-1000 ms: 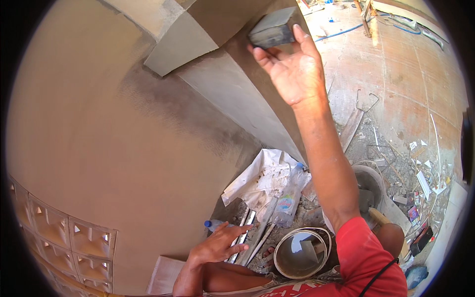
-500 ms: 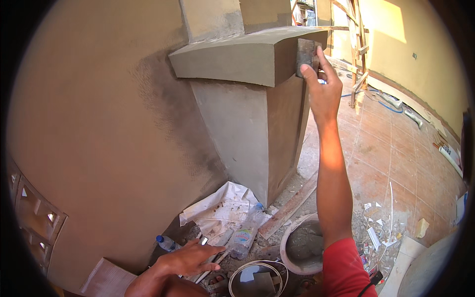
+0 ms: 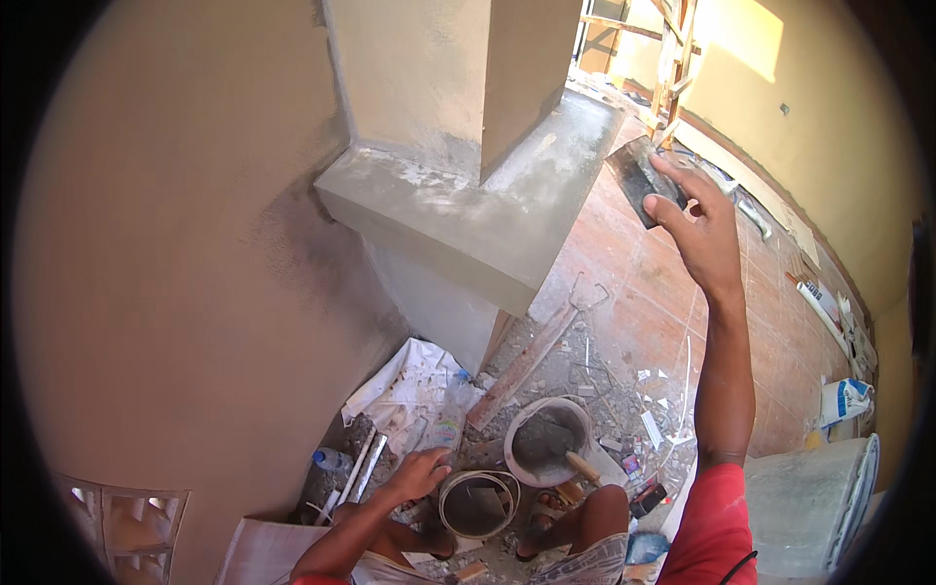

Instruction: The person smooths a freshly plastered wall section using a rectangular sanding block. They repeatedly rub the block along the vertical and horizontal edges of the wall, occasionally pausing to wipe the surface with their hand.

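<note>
My right hand [image 3: 704, 226] is raised at the upper right, its thumb and fingers closed on a dark, flat rectangular scraper [image 3: 639, 183]. The scraper is tilted and apart from the ledge, just off its right edge. The grey plastered ledge [image 3: 439, 219] juts from the base of a square column [image 3: 414, 78]. Low in front of me, my left hand [image 3: 419, 476] hangs with loosely bent fingers and nothing visible in it. It is nearest to a round bucket [image 3: 517, 483] and a clear plastic bottle [image 3: 450, 419].
A pale bucket [image 3: 514, 429] holds wet grey mortar [image 3: 546, 444] and a wooden-handled tool [image 3: 583, 467]. Beside it lie a plank [image 3: 526, 366], a white sack [image 3: 405, 385] and scattered rubble. A large drum [image 3: 804, 507] stands right; wooden scaffolding [image 3: 671, 73] rises behind.
My right hand and the scraper have come away from the ledge's right side face. The view has shifted, showing the ledge's top and more of the ground. My left hand stays low, empty.
</note>
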A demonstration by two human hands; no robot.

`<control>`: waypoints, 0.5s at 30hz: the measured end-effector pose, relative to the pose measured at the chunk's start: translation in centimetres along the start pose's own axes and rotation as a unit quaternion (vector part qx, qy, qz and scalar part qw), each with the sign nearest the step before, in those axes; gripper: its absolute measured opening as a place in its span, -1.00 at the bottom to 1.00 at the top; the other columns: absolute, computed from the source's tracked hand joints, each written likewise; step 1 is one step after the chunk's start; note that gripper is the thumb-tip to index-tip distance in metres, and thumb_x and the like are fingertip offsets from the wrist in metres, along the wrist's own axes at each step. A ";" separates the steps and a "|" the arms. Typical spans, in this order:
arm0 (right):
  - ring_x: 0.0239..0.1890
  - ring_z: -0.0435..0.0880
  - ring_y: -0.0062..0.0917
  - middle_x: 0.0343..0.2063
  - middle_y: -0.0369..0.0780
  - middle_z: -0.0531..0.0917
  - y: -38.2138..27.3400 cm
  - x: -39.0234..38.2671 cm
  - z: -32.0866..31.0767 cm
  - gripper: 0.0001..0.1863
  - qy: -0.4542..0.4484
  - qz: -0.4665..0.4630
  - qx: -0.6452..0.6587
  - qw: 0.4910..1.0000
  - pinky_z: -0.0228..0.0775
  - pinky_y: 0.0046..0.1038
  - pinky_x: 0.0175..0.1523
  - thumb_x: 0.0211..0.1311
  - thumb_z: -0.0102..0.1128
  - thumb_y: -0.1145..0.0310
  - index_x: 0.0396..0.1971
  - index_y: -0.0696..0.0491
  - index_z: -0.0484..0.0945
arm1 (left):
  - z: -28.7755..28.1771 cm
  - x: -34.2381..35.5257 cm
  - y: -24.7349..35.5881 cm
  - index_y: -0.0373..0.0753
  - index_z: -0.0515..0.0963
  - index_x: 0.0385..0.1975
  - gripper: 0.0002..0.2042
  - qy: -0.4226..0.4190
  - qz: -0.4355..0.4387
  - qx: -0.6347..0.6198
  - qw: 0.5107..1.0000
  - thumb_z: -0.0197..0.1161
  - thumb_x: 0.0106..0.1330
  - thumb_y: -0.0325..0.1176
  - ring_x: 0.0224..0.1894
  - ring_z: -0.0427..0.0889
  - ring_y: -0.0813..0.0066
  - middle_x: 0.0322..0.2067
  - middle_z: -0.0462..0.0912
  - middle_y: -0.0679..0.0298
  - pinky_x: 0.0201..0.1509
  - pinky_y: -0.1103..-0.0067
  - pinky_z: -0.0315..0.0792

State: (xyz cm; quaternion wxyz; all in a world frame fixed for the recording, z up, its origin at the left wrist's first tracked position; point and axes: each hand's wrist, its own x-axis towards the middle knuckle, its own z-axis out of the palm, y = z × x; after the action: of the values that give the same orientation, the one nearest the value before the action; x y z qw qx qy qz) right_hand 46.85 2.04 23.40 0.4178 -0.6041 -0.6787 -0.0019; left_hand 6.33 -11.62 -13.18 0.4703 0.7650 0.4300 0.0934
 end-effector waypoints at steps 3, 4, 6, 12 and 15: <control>-0.05 0.58 -0.28 -0.11 -0.04 0.61 -3.1 2.6 0.0 -0.50 -0.080 -0.020 -0.046 0.995 0.36 -0.33 0.08 0.07 0.36 0.19 0.06 0.01 0.63 | 1.2 -2.5 5.4 -0.26 0.47 0.15 -0.55 -0.010 -0.045 -0.063 0.997 0.25 0.29 -0.25 -0.06 0.63 -0.03 -0.12 0.65 -0.04 0.04 0.26 0.48; -0.02 0.56 -0.24 -0.08 -0.03 0.59 -3.9 2.9 0.3 -0.49 -0.110 -0.021 -0.067 0.992 0.35 -0.30 0.10 0.07 0.36 0.18 0.06 -0.01 0.62 | 1.5 -3.6 7.0 -0.26 0.47 0.15 -0.55 -0.032 -0.066 -0.062 0.995 0.25 0.29 -0.23 -0.06 0.63 -0.03 -0.13 0.66 -0.04 0.04 0.26 0.48; 0.02 0.49 -0.13 -0.01 0.00 0.50 -5.4 2.2 1.4 -0.48 -0.160 -0.065 -0.124 0.977 0.29 -0.16 0.15 0.08 0.34 0.15 0.10 -0.09 0.60 | 2.1 -5.7 9.9 -0.25 0.47 0.14 -0.55 -0.055 -0.094 -0.073 0.991 0.24 0.29 -0.19 -0.07 0.63 -0.03 -0.13 0.66 -0.02 0.03 0.26 0.48; -0.02 0.47 -0.10 0.02 -0.01 0.46 -5.2 0.4 4.7 -0.47 -0.216 -0.189 -0.161 0.944 0.28 -0.09 0.09 0.07 0.33 0.17 0.13 -0.21 0.58 | 1.9 -11.6 14.9 -0.20 0.42 0.20 -0.50 -0.109 -0.166 -0.037 0.979 0.20 0.32 -0.10 0.05 0.60 0.10 -0.01 0.62 0.03 0.14 0.24 0.38; 0.01 0.49 -0.09 -0.01 0.00 0.49 -0.7 5.5 5.2 -0.49 -0.216 -0.040 -0.155 0.963 0.34 -0.02 0.05 0.04 0.33 0.14 0.08 -0.22 0.62 | 0.0 -13.9 15.9 -0.20 0.45 0.17 -0.50 -0.063 -0.218 -0.008 0.974 0.24 0.28 -0.12 -0.03 0.64 0.03 -0.06 0.65 0.02 0.05 0.28 0.48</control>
State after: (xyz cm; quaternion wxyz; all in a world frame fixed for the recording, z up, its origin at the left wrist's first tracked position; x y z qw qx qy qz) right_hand 43.82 8.97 23.49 0.1619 -0.6197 -0.7679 0.0071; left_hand 6.90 -24.95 3.17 0.5113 0.6537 0.5551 -0.0557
